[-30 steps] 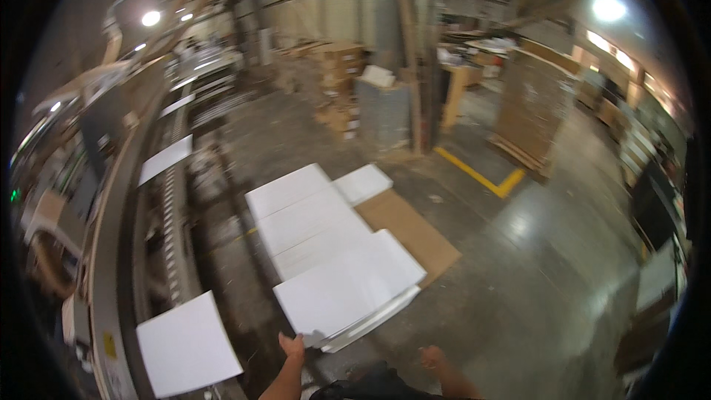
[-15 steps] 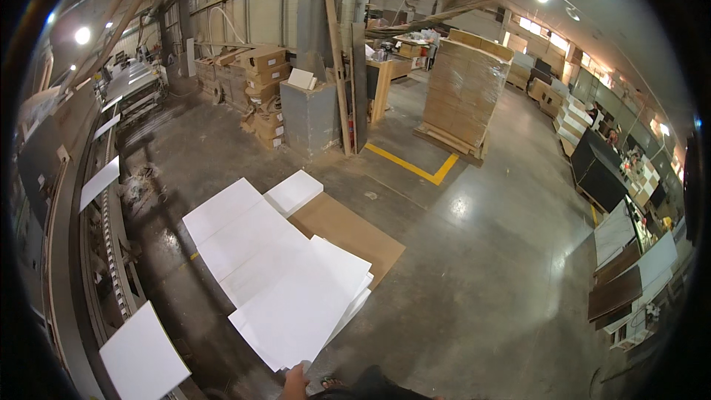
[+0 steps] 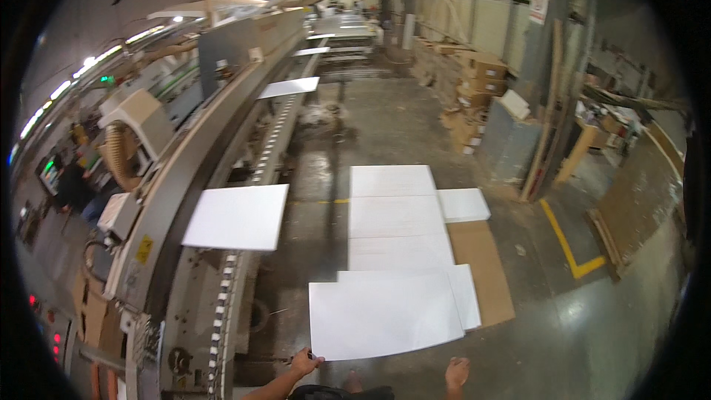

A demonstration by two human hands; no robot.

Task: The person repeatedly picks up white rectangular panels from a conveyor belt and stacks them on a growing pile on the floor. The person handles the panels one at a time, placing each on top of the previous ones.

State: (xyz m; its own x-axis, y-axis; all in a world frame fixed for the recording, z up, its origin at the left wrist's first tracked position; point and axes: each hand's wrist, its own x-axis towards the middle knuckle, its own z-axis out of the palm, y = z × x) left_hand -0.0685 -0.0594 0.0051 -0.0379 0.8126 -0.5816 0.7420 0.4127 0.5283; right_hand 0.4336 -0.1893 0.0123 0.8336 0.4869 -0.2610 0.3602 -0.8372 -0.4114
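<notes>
A large white panel lies on top at the near end of a stack of white panels on the floor. Beside the top panel's near left corner is my left hand, its fingers closed around something small and dark that I cannot make out. Whether this hand also touches the panel is unclear. To the right, apart from the stack's near edge, my right hand hangs in the air, slightly blurred. Its fingers are loosely bent and nothing shows in them.
Along the left runs a long machine with a toothed conveyor track; a white board lies across it. A brown sheet sticks out right of the stack. Cardboard boxes and a grey pillar base stand farther back.
My view has turned left, bringing the machine into full sight and shifting the stack rightward. My right hand has come into view. My left hand stays near the top panel's corner.
</notes>
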